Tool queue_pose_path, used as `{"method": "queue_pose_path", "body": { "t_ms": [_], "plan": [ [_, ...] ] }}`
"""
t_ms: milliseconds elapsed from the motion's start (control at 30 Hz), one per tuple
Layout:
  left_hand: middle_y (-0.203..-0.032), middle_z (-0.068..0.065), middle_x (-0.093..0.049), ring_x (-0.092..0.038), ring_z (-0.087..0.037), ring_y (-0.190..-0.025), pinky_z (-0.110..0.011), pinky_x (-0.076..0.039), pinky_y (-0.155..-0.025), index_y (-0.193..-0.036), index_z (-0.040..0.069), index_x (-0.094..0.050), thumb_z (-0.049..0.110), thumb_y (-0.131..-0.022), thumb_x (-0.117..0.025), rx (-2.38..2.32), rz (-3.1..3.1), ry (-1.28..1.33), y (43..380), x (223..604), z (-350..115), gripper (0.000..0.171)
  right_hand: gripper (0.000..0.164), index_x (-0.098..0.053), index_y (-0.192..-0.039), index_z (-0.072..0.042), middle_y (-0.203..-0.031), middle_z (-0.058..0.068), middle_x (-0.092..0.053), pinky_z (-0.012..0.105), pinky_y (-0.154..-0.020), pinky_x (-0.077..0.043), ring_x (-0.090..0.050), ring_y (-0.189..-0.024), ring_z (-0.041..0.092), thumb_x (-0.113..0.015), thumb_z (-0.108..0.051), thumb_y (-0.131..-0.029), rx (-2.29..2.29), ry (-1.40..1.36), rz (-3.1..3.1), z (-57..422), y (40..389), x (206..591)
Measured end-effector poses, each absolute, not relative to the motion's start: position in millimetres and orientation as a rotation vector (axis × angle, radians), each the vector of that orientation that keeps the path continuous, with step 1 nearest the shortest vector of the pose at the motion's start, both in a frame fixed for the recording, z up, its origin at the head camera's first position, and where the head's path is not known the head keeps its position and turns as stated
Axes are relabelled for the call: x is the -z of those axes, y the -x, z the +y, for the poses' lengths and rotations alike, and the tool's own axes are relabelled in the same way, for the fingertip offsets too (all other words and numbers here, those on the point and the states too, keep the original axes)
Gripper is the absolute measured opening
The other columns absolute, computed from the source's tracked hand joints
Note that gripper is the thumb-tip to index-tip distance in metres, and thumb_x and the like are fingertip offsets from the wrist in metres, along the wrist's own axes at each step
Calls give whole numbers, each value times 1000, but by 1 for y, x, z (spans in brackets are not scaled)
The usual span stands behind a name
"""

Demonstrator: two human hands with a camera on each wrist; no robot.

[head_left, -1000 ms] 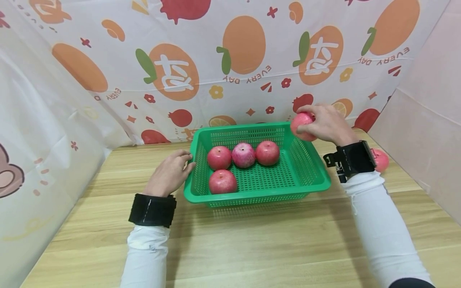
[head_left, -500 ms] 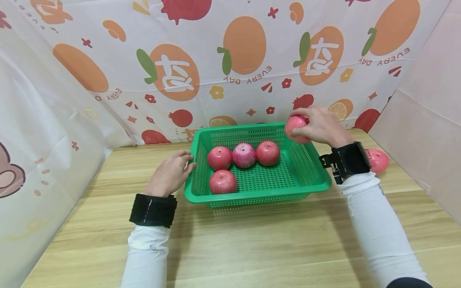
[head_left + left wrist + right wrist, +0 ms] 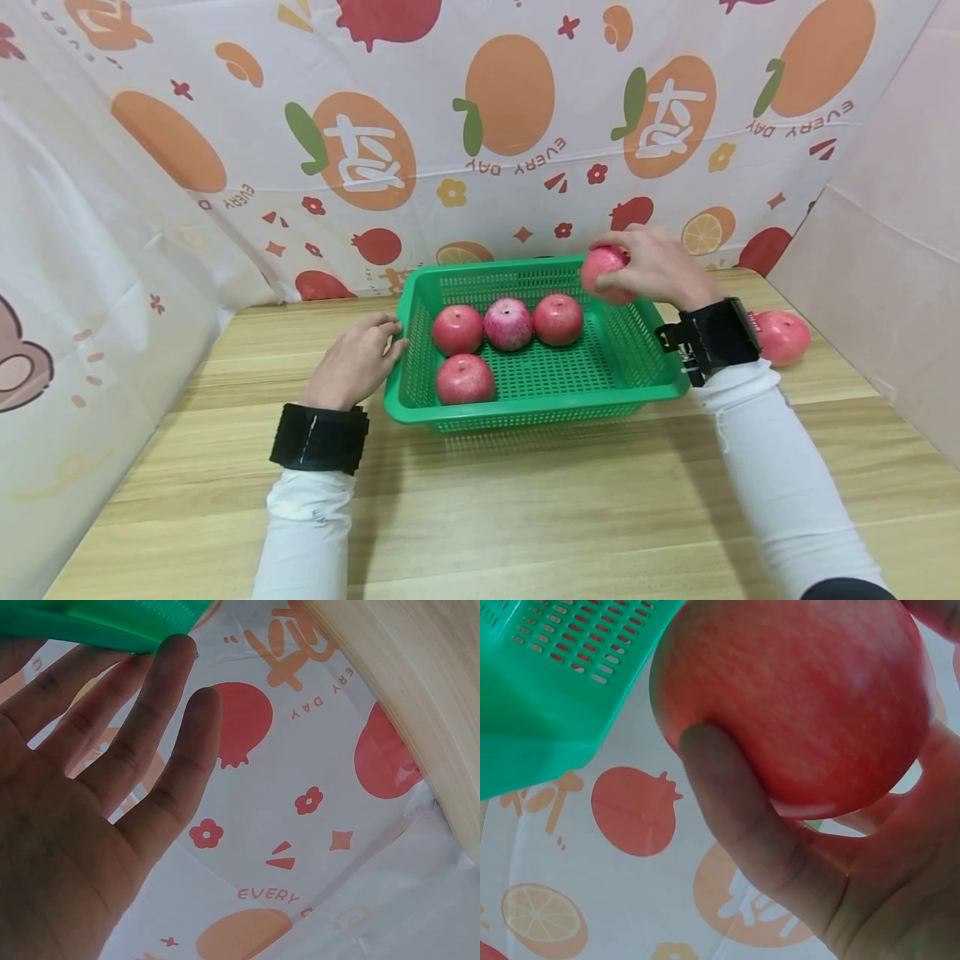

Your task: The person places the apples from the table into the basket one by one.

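Note:
A green perforated basket (image 3: 525, 408) sits on the table with several red apples inside; one of these, an apple (image 3: 508, 324) in the back row, is more pinkish purple. Over the basket's back right corner, my right hand (image 3: 660, 267) holds an apple (image 3: 606, 275) between thumb and fingers. In the right wrist view the thumb presses the near side of this apple (image 3: 802, 697). At the basket's left rim rests my left hand (image 3: 352, 360), its fingers loosely extended. The left wrist view shows the left hand (image 3: 97, 772) with fingertips by the green wall (image 3: 82, 622).
Another red apple (image 3: 782, 337), partly hidden by the right wrist strap, lies on the wooden table (image 3: 525, 517) to the right of the basket. A fruit-print cloth (image 3: 420, 75) hangs directly behind the basket. Pale covering encloses both sides.
My right hand has carried its apple leftward and slightly down, over the basket's back right corner. The left hand stays at the rim, and the apples in the basket have not moved.

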State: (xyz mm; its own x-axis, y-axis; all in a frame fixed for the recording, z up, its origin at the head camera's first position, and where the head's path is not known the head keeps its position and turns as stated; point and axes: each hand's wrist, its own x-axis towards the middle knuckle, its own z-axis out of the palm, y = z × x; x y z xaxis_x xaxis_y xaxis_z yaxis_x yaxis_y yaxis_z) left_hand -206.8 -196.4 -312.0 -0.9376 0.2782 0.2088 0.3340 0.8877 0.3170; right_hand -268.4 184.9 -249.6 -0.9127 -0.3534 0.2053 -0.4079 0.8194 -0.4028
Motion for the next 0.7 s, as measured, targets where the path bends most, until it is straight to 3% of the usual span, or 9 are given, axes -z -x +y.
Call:
{"method": "queue_pose_path", "body": {
  "t_ms": [400,700],
  "plan": [
    [-129,-29,-58,-57,-46,-118,-58,-48,-101,-126,-17,-61,7,-99,-65,538,-2899,468,208,311,-197,36,52,-63,-134,-7,-129,21,-56,60,-91,-46,-46,-116,39,-71,-28,-87,-720,-717,-2901,175,271,255],
    [-129,-30,-58,-57,-46,-118,-58,-48,-101,-126,-17,-61,7,-99,-66,523,-2898,472,207,313,-197,36,53,-64,-135,-8,-129,20,-55,54,-83,-55,-47,-115,40,-72,-25,-86,-709,-731,-2919,169,271,259]
  ]
}}
